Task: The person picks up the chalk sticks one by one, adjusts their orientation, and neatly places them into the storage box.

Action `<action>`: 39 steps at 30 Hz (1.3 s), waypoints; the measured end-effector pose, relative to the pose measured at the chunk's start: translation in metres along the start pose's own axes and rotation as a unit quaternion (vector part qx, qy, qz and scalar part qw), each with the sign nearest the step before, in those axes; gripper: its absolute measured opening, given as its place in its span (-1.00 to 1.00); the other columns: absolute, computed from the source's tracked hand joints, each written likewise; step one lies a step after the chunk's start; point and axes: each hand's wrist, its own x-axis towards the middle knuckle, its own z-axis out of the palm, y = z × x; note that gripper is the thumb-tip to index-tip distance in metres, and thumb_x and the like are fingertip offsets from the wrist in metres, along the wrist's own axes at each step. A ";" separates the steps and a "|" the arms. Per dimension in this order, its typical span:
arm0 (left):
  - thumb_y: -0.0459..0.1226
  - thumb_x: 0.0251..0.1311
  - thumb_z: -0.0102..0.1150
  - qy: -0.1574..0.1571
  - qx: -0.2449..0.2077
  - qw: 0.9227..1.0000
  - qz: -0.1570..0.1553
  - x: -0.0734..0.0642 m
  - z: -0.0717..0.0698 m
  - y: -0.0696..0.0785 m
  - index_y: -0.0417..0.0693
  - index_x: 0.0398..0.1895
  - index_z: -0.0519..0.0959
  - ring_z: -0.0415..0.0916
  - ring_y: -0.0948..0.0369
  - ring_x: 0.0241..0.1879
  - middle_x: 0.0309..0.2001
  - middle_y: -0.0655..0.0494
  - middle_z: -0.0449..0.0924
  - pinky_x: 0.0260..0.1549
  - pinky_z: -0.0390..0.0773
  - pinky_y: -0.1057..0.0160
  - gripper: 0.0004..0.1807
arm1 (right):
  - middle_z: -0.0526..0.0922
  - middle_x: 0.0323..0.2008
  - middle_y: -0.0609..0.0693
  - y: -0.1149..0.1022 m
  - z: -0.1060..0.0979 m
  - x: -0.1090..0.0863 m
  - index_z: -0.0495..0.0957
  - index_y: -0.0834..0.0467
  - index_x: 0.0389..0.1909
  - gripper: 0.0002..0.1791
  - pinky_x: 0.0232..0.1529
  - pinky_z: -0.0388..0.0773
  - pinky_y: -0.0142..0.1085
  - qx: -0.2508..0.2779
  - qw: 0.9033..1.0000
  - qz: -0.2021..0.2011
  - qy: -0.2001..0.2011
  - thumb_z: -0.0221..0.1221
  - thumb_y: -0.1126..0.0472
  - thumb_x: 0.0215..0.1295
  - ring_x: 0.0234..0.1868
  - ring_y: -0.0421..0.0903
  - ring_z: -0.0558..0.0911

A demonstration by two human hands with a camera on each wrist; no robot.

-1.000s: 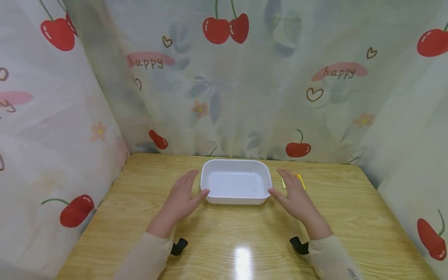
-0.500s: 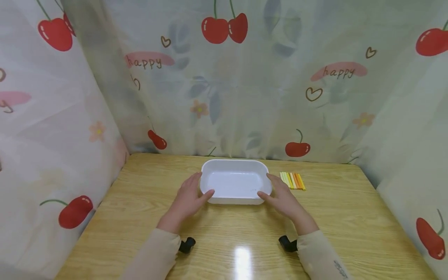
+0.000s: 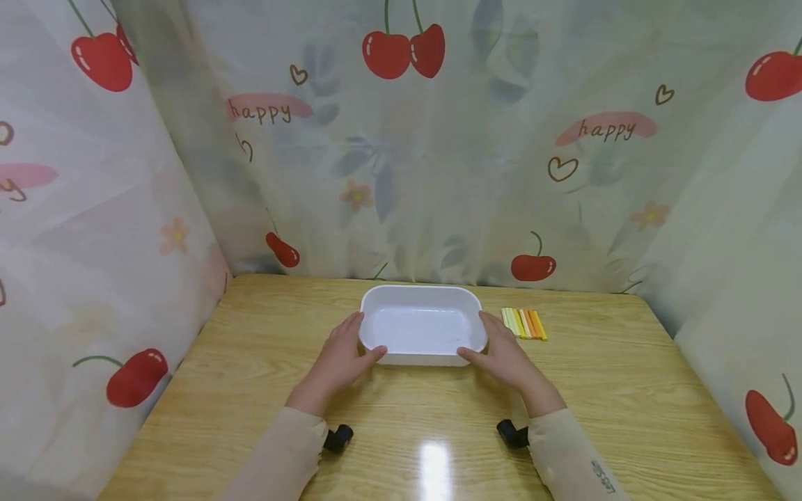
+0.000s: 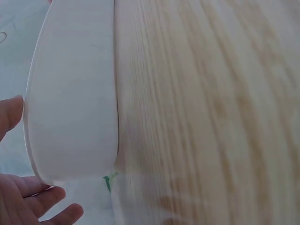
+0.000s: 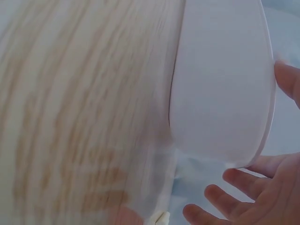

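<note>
Two ends of a white, rounded-rectangular tray [image 3: 421, 330] are gripped by my left hand [image 3: 341, 356] and right hand [image 3: 503, 355]; slim yellow, white and orange sticks [image 3: 524, 324] lie nearby.

Curtain [image 3: 438, 167]: "happy" (twice); right sleeve [image 3: 573, 452] print unclear.

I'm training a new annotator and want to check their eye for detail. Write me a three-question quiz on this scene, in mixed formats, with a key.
1. Which lies on the light wooden table, right of the rectangular white dish with rounded corners?
A) a metal spoon
B) a row of thin yellow, orange and white sticks
C) a blue cup

2. True or false: the person's left hand touches the dish's left end and their right hand touches its right end.

3. Fill in: the word written twice across the back of the pale cherry-print curtain is ____.

Key: 1 B; 2 true; 3 happy.
</note>
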 end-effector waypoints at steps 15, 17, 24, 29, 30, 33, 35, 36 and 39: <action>0.13 0.23 0.30 0.002 0.003 1.000 -0.007 0.005 -0.002 0.004 -0.21 0.57 0.06 -0.03 -0.12 0.52 0.57 -0.11 0.00 0.44 0.07 -0.15 0.03 | 0.14 0.48 0.31 0.004 -0.003 0.004 0.01 0.35 0.53 0.13 0.38 0.18 0.24 0.010 1.000 0.022 -0.013 0.35 -0.20 0.20 0.44 0.29 0.20; 0.13 0.23 0.30 0.001 0.004 1.000 -0.008 0.005 -0.003 0.005 -0.21 0.57 0.06 -0.02 -0.12 0.52 0.57 -0.12 0.00 0.44 0.07 -0.15 0.03 | 0.14 0.48 0.31 0.004 -0.003 0.004 0.01 0.35 0.53 0.12 0.38 0.18 0.23 0.012 1.000 0.024 -0.013 0.36 -0.18 0.21 0.44 0.29 0.20; 0.13 0.23 0.30 -0.002 0.004 1.000 -0.010 0.006 -0.003 0.005 -0.21 0.57 0.05 -0.04 -0.11 0.53 0.58 -0.10 -0.01 0.44 0.06 -0.15 0.04 | 0.16 0.47 0.33 0.004 -0.004 0.005 0.01 0.36 0.52 0.10 0.39 0.18 0.22 0.006 1.000 0.019 -0.013 0.35 -0.17 0.22 0.43 0.30 0.21; 0.14 0.23 0.28 -0.004 0.009 1.000 -0.008 0.008 -0.003 0.004 -0.21 0.57 0.05 -0.05 -0.12 0.53 0.58 -0.09 -0.02 0.44 0.05 -0.17 0.04 | 0.19 0.45 0.34 0.005 -0.005 0.006 0.04 0.39 0.51 0.08 0.39 0.18 0.22 0.003 1.000 0.006 -0.008 0.35 -0.15 0.24 0.42 0.30 0.23; 0.14 0.23 0.28 -0.004 0.009 1.000 -0.009 0.008 -0.004 0.005 -0.20 0.58 0.05 -0.05 -0.11 0.53 0.58 -0.09 -0.02 0.44 0.04 -0.16 0.04 | 0.19 0.45 0.34 0.005 -0.005 0.006 0.04 0.39 0.51 0.07 0.39 0.18 0.22 0.004 1.000 0.005 -0.007 0.35 -0.14 0.24 0.42 0.31 0.23; 0.14 0.23 0.29 -0.002 0.011 1.000 -0.008 0.007 -0.006 0.006 -0.22 0.57 0.05 -0.04 -0.13 0.52 0.57 -0.11 -0.01 0.44 0.04 -0.18 0.04 | 0.16 0.47 0.35 0.005 -0.005 0.007 0.03 0.40 0.51 0.07 0.40 0.16 0.22 -0.001 1.000 0.009 -0.009 0.35 -0.12 0.25 0.44 0.32 0.20; 0.13 0.22 0.30 -0.002 0.009 1.000 -0.010 0.006 -0.007 0.008 -0.23 0.57 0.06 -0.04 -0.13 0.52 0.57 -0.12 0.00 0.44 0.04 -0.19 0.04 | 0.15 0.47 0.37 0.005 -0.005 0.007 0.02 0.41 0.51 0.08 0.39 0.15 0.24 -0.005 1.000 0.007 -0.010 0.33 -0.16 0.25 0.45 0.34 0.18; 0.14 0.22 0.30 -0.002 0.011 1.000 -0.012 0.006 -0.006 0.008 -0.23 0.57 0.06 -0.03 -0.13 0.52 0.57 -0.12 0.00 0.43 0.04 -0.20 0.05 | 0.14 0.47 0.36 0.005 -0.004 0.007 0.02 0.40 0.52 0.08 0.40 0.15 0.23 -0.003 1.000 0.013 -0.013 0.34 -0.15 0.25 0.45 0.33 0.18; 0.17 0.20 0.30 -0.003 0.013 1.000 -0.016 0.005 -0.004 0.007 -0.23 0.56 0.07 -0.02 -0.12 0.52 0.57 -0.12 0.02 0.43 0.06 -0.19 0.06 | 0.11 0.49 0.35 0.006 -0.003 0.005 0.00 0.38 0.52 0.10 0.40 0.14 0.25 -0.002 0.999 0.025 -0.021 0.33 -0.18 0.25 0.46 0.34 0.15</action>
